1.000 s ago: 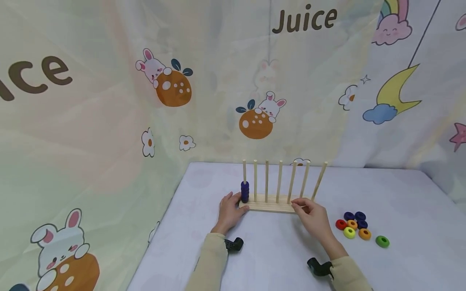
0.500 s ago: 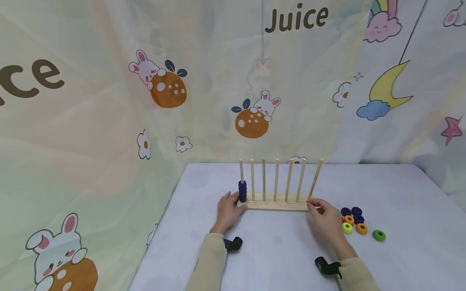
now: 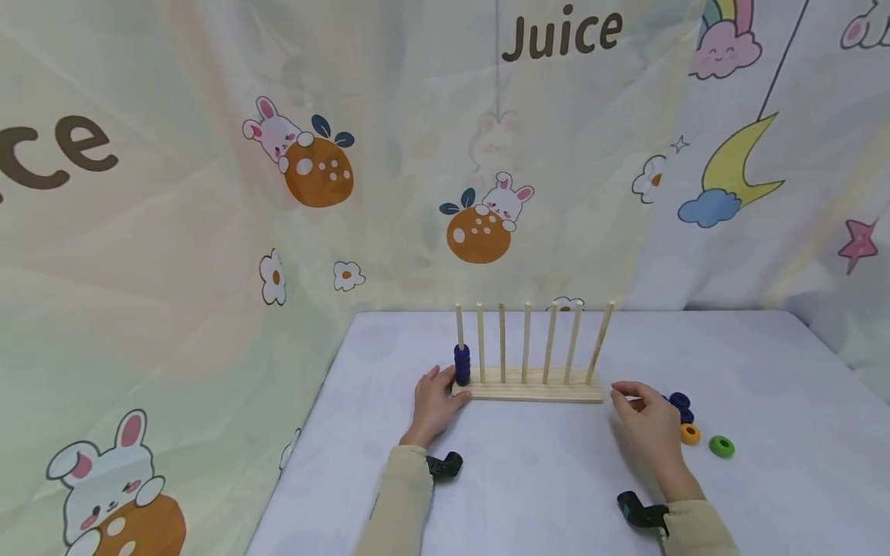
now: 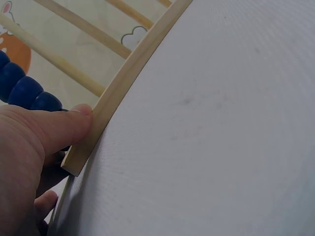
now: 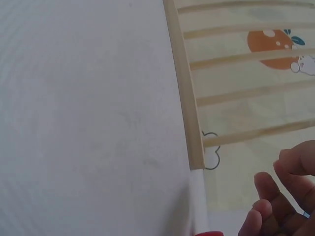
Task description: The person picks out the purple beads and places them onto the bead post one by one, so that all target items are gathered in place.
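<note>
A wooden peg rack [image 3: 528, 392] with several upright pegs stands on the table. Its leftmost peg carries a stack of dark blue beads [image 3: 462, 364]. My left hand [image 3: 433, 405] grips the left end of the base; in the left wrist view the thumb [image 4: 74, 123] presses on the wood beside the blue beads [image 4: 27, 91]. Just past the rack's right end, my right hand [image 3: 650, 425] hovers with fingers loosely bent. The right wrist view shows nothing between its fingers [image 5: 268, 187], apart from the base [image 5: 186, 98].
Loose beads lie right of my right hand: dark blue ones [image 3: 680, 401], an orange one [image 3: 690, 434] and a green one [image 3: 721, 446]. The hand hides others. A red bead [image 5: 209, 234] peeks in at the right wrist view's bottom. A printed curtain [image 3: 389, 232] hangs behind the white table [image 3: 528, 479].
My right hand has slid rightward along the rack's front edge and off its right end, now covering some loose beads. My left hand keeps its grip. The head view has shifted slightly.
</note>
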`<state>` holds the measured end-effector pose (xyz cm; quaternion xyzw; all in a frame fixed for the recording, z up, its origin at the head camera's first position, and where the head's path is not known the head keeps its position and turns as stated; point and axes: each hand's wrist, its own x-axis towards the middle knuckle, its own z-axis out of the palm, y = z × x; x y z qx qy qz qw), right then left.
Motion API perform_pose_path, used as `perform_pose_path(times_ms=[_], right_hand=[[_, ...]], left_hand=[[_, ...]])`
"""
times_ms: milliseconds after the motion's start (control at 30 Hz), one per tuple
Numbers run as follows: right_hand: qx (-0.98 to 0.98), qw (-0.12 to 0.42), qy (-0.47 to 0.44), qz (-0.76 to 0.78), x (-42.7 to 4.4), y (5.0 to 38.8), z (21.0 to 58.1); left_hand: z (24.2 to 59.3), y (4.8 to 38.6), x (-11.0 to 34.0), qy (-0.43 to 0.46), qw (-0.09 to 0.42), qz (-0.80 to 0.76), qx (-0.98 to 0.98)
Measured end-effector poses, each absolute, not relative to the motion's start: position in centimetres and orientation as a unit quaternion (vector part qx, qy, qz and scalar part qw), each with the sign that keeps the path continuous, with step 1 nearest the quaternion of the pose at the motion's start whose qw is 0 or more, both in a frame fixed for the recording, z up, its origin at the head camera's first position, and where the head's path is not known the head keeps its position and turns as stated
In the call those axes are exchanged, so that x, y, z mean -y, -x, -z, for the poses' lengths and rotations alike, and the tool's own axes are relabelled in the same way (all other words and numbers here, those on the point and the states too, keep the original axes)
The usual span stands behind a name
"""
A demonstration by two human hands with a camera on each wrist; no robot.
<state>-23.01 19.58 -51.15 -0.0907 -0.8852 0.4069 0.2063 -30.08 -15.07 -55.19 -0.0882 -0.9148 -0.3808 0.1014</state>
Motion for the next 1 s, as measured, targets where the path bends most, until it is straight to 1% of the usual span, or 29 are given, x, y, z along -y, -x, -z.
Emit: perform_pose_path(times_ms=[167, 433, 633, 867, 1000], right_hand=[[0.879, 0.225, 0.112, -0.406, -20.6, 23.1, 51.1], [0.88, 0.222, 0.122, -0.401, -21.0, 22.8, 50.8], [0.883, 0.236, 0.133, -0.384, -21.5, 22.6, 50.6], [0.867, 0.242, 0.162, -0.404, -23.5, 21.6, 50.7], [0.866, 0.234, 0.187, -0.4, -24.8, 21.4, 50.9]], left_hand=[[55.1, 29.9, 15.0, 0.086, 0.101, 0.386, 0.913], [55.1, 29.8, 15.1, 0.08, 0.094, 0.383, 0.915], [54.9, 29.6, 15.1, 0.082, 0.099, 0.385, 0.914], [55.0, 29.9, 15.0, 0.079, 0.092, 0.378, 0.918], [55.0, 29.9, 15.0, 0.079, 0.091, 0.375, 0.919]])
